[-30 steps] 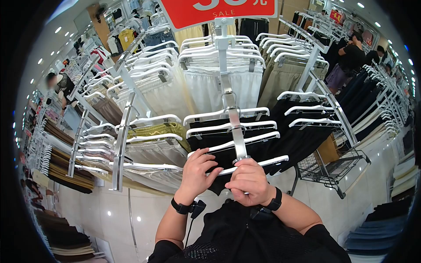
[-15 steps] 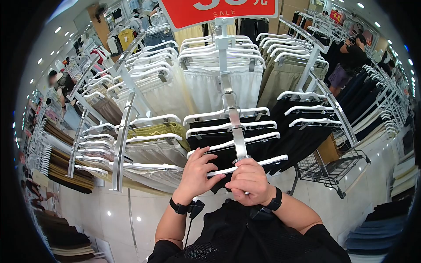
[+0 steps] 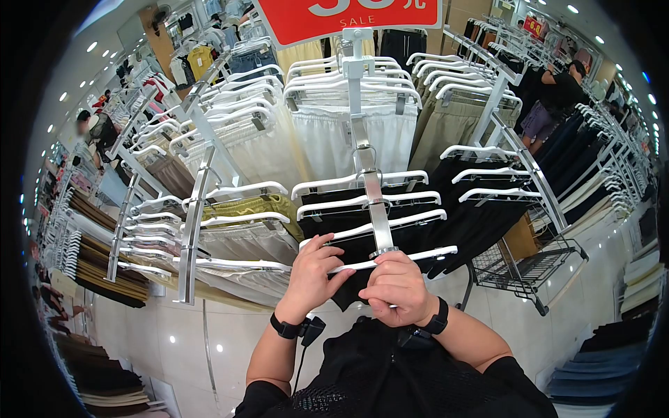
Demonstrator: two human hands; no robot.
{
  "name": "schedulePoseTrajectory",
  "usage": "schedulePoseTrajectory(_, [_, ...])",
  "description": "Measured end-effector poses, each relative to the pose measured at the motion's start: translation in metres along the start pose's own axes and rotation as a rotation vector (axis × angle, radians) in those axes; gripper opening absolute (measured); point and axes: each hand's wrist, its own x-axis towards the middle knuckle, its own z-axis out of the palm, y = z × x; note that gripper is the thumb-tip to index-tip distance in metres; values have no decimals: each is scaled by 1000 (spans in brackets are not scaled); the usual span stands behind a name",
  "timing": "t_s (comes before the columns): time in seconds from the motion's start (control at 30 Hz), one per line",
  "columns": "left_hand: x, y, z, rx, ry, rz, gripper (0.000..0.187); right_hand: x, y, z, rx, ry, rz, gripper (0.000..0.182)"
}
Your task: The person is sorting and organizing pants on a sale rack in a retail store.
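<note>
My right hand (image 3: 396,289) is closed at the front tip of the metal rail (image 3: 378,219), gripping the middle of the frontmost white hanger (image 3: 435,254); its fingers cover the hook. To its left, my left hand (image 3: 313,272) has its fingers apart. They reach over the left ends of the front hangers, the thumb in front and the fingertips near the hanger behind (image 3: 411,219). Black garments (image 3: 320,225) hang from these hangers, partly hidden by both hands.
A red sale sign (image 3: 352,21) tops the rack. White trousers (image 3: 320,139) hang behind, and olive and pale garments (image 3: 244,207) to the left. A shopping cart (image 3: 526,272) stands at right. One person (image 3: 557,94) is at the back right, another (image 3: 101,132) far left.
The left part of the front hanger has risen slightly, and my left thumb has shifted a little up and left. My right hand stays nearly still.
</note>
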Motion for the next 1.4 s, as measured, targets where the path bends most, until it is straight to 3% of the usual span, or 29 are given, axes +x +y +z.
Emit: schedulePoseTrajectory(1.4, [4, -2, 4, 16, 27, -14, 22, -1, -1, -1, -2, -8, 15, 8])
